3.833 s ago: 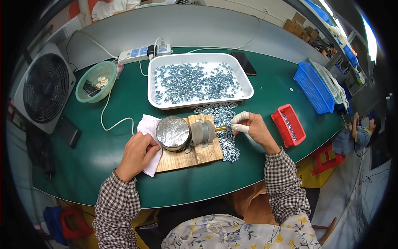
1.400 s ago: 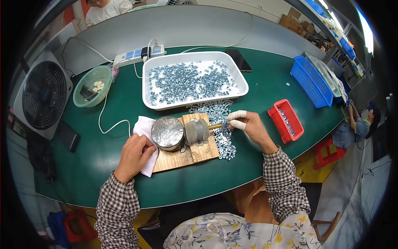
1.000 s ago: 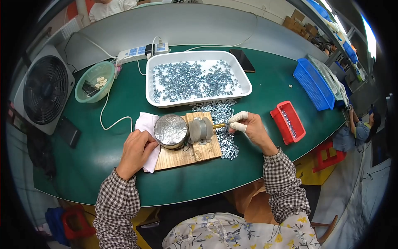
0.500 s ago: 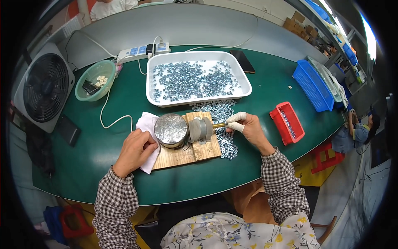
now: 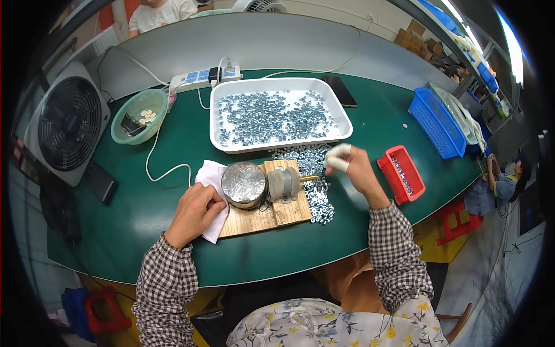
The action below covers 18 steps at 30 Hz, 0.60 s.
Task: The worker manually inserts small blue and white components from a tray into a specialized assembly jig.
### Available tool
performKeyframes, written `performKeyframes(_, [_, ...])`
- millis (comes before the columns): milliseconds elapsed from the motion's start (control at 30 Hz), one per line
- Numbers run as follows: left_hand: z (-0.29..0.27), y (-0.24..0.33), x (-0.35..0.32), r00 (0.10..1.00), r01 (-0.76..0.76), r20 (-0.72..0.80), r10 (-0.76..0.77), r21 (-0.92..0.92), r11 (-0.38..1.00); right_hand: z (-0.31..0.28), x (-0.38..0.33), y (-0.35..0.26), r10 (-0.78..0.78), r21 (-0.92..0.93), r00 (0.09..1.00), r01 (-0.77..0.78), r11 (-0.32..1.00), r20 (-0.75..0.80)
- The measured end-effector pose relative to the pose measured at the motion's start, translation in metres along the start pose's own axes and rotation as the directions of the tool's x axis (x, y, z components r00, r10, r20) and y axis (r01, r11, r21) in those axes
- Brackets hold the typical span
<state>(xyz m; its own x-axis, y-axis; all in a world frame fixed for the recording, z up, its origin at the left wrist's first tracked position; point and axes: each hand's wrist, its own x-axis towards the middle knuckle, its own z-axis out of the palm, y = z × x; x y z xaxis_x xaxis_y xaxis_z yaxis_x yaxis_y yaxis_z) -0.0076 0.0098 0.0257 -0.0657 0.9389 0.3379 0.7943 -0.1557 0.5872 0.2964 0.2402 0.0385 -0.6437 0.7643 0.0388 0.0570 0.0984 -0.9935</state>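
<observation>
Board (image 5: 272,215): wooden, lying on the green bench (image 5: 358,231) just before the person. Carries a round metal drum (image 5: 243,184) at its left and a grey motor (image 5: 282,184) beside it, with a thin brass shaft (image 5: 309,178) pointing right.

Right hand (image 5: 354,168): at the shaft's tip, fingers (image 5: 337,158) taped white and pinched together; whether they hold a small part cannot be told.

Left hand (image 5: 193,213): resting palm-down on a white cloth (image 5: 209,173), just beside the drum; fingers loosely curled on the cloth, gripping nothing.

Loose nuts (image 5: 315,185): 1 heap on the bench, between board and right hand.

White tray (image 5: 218,110): behind the board, scattered with more nuts.

Red bin (image 5: 386,168): right of the hand. Blue basket (image 5: 436,124): farther right.

Green bowl (image 5: 137,118), power strip (image 5: 202,75), fan (image 5: 66,124): far left.
</observation>
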Motion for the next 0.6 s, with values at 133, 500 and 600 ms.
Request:
performKeyframes(133, [0.004, -0.003, -0.002, 1.0, -0.009, 0.0, 0.01, -0.024, 1.0, -0.006, 0.025, -0.008, -0.152, -0.199, 0.976, 0.119, 0.973, -0.154])
performKeyframes(500, [0.001, 0.001, -0.002, 0.999, -0.022, -0.022, 0.023, 0.012, 1.0, 0.009, -0.015, 0.007, -0.15, -0.801, 0.98, -0.013, 0.598, -0.128])
performKeyframes(600, [0.002, 0.001, -0.001, 0.999, -0.028, -0.028, 0.028, -0.001, 1.0, 0.014, -0.015, 0.005, -0.121, -0.825, 0.978, -0.076, 0.56, -0.172])
